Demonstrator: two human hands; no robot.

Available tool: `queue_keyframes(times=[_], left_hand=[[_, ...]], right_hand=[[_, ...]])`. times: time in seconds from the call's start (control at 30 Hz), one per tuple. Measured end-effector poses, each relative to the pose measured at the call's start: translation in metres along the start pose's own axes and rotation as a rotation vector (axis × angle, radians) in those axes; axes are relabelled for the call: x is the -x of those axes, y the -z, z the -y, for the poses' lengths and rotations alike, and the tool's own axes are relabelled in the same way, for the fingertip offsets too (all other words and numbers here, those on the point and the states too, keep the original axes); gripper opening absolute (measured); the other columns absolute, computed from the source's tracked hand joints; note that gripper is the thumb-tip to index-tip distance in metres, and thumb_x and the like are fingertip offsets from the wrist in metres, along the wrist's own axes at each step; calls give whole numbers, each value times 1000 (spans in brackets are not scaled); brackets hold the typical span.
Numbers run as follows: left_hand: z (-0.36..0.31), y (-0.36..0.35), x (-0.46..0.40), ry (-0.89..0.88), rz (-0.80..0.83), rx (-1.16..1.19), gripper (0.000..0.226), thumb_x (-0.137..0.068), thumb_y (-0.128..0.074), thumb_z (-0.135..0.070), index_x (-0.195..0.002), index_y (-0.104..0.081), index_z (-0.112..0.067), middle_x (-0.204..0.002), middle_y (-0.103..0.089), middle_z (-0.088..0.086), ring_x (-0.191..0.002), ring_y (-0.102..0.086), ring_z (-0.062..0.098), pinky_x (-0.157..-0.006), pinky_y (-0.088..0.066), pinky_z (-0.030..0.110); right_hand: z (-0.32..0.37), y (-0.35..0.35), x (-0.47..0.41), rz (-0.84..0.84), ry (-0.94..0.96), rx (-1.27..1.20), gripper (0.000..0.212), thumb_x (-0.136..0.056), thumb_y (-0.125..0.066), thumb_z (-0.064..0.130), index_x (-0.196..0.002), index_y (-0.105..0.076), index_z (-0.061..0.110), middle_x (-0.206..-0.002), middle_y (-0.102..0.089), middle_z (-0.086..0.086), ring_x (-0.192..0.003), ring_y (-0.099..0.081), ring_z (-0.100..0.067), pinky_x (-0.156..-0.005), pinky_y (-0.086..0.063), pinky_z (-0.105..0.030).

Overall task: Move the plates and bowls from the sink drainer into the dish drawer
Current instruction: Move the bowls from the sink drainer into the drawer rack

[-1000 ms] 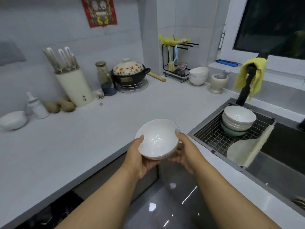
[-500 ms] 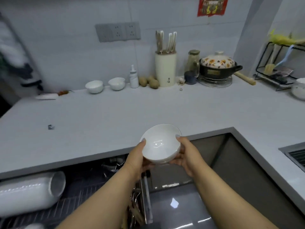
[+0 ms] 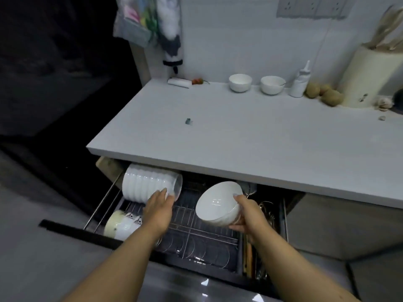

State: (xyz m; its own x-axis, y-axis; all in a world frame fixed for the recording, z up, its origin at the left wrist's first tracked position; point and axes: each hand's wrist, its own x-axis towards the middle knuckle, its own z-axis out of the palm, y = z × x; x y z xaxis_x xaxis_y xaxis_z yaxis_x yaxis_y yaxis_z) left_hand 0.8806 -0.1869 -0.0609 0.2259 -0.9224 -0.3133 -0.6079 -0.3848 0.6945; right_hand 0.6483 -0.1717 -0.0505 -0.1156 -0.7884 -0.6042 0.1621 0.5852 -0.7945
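Your right hand (image 3: pixel 246 216) grips a white bowl (image 3: pixel 218 203) over the open dish drawer (image 3: pixel 196 240), left hand (image 3: pixel 158 209) fingertips touching the nested bowl stack (image 3: pixel 148 184) at ten o'clock—several stowed, this one pending.

A home kitchen, seen over a worktop and an open drawer

Small bowls (image 3: pixel 240 82), potatoes (image 3: pixel 325 94) and a knife block (image 3: pixel 366 79) are ranged along the worktop's (image 3: pixel 239 138) back edge; stacked bowls (image 3: pixel 148 185) are held in the pulled-out wire dish drawer (image 3: pixel 196 240) beneath.

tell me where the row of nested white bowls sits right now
In the head view, the row of nested white bowls lies sideways at the open wire dish drawer's back-left, the left hand touching it.
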Motion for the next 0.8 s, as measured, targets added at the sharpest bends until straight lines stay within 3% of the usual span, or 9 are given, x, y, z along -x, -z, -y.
queue_keyframes(times=[0.1, 0.23, 0.37, 0.43, 0.53, 0.63, 0.7, 0.8], left_hand=[[43, 23, -15, 47, -11, -244, 54, -100, -26, -43, -152, -20, -28, -162, -7, 1, -148, -4, 19, -120, -2, 44], [86, 36, -22, -5, 26, -485, 59, -99, -20, -51, -153, -8, -31, -162, 7, 1, -148, 11, 19, -118, 11, 45], [117, 41, -30, -88, 85, -718, 66, -95, -9, -57, -153, -1, -27, -161, 14, 1, -147, 17, 17, -118, 13, 45], [121, 43, -35, -169, 94, -761, 80, -83, 6, -63, -153, -1, -26, -161, 14, 0, -147, 16, 15, -119, 12, 44], [124, 44, -40, -287, 135, -790, 90, -73, 15, -63, -153, 2, -24, -161, 12, -2, -147, 15, 14, -119, 10, 44], [127, 44, -42, -326, 158, -778, 86, -76, 14, -63, -152, 8, -23, -161, 10, -4, -147, 14, 11, -120, 8, 43], [129, 43, -44, -329, 168, -755, 85, -77, 12, -62, -152, 7, -23, -162, 5, -5, -148, 8, 11, -121, 5, 41], [130, 44, -47, -320, 184, -706, 77, -86, -5, -60, -153, -1, -23, -162, -8, -3, -148, -5, 12, -121, -3, 36]], right_hand=[[-16, -41, -16, 14, -61, 94, 16, -91, -57, 31, -89, -57, 15, -103, -60, -11, -90, -64, -30, -65, -59, -41], [-47, -85, -44, 8, -165, 181, 39, -82, -67, 34, -108, -57, 6, -109, -63, -14, -91, -67, -31, -65, -60, -46], [-72, -119, -62, -4, -232, 286, 61, -66, -75, 41, -112, -53, 7, -105, -63, -13, -89, -66, -32, -67, -59, -55], [-84, -133, -72, -6, -246, 354, 74, -52, -76, 48, -110, -48, 11, -108, -61, -11, -91, -66, -33, -66, -58, -57], [-96, -153, -83, -13, -244, 469, 61, -66, -75, 41, -108, -42, 12, -107, -56, -9, -89, -64, -32, -67, -58, -55], [-104, -170, -92, -13, -260, 604, 69, -59, -74, 48, -108, -39, 14, -112, -57, -13, -92, -63, -35, -67, -59, -55], [-111, -178, -99, -20, -250, 696, 71, -58, -73, 50, -108, -39, 14, -117, -58, -14, -97, -63, -35, -75, -58, -52], [-117, -190, -101, -36, -246, 745, 79, -64, -74, 47, -124, -39, 10, -123, -57, -14, -105, -62, -34, -85, -56, -47]])
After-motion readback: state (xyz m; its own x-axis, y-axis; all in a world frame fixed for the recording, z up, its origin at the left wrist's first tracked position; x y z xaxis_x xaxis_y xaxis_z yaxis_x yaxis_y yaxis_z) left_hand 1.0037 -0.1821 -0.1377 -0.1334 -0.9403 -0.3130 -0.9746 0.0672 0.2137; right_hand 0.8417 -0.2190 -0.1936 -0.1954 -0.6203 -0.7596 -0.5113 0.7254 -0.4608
